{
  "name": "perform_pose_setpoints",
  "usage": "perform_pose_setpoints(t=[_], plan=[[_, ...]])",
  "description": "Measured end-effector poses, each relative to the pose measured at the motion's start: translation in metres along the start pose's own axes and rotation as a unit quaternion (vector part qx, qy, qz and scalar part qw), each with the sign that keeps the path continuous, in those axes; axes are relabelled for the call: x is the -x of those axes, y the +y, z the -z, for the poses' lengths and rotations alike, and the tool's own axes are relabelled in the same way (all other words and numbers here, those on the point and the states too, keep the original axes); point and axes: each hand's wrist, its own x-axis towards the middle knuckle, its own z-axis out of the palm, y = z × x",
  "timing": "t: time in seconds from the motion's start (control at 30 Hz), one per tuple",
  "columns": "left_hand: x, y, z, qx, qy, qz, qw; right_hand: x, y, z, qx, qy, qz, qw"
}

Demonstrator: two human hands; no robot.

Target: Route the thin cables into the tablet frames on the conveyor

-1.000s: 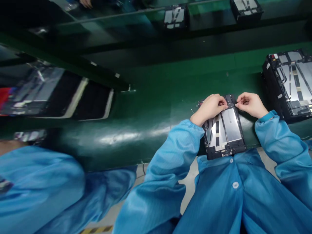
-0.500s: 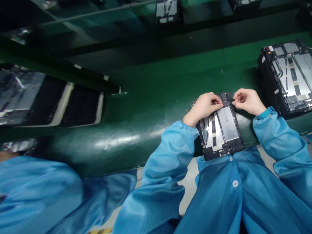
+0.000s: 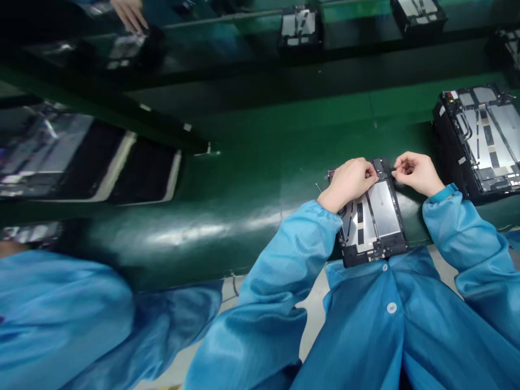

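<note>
An opened tablet (image 3: 382, 208), with silver battery panels and dark ribbon cables, lies at the bench's front edge against my smock. My left hand (image 3: 351, 181) rests over its upper left part, thumb and fingertips pinched together near the top of the battery. What those fingertips hold, if anything, is hidden. Just off the tablet's upper right edge is my right hand (image 3: 418, 172), its thumb and forefinger closed in a pinch. Anything between them is too small to make out.
To the right stands a stack of opened tablets (image 3: 487, 141). More stacks (image 3: 299, 27) line the far side of the green bench (image 3: 244, 162). Boxed tablets (image 3: 49, 151) sit at left beyond a dark beam. A co-worker's sleeve (image 3: 60, 309) and another person's hand (image 3: 129, 13) also show.
The view has shifted slightly, bringing another person's hand in at top left. My right hand has drawn a little away from the tablet's edge; my left stays over its top.
</note>
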Motion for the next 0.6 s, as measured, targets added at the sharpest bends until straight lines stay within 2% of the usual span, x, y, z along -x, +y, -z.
perform_pose_setpoints(t=[0.13,0.23,0.43,0.6], plan=[[0.000,0.008,-0.002,0.031,0.035,-0.077,0.996,-0.002,-0.004,-0.007,-0.041,0.017,0.001,0.999],[-0.001,0.009,-0.005,0.044,0.023,-0.117,0.992,-0.004,-0.006,-0.016,-0.055,0.013,-0.002,0.998],[-0.005,0.001,-0.012,0.025,0.059,-0.013,0.998,-0.012,0.002,-0.023,-0.032,-0.003,-0.012,0.999],[-0.005,-0.001,-0.018,0.039,0.077,0.002,0.996,-0.015,0.005,-0.021,0.022,-0.014,-0.016,1.000]])
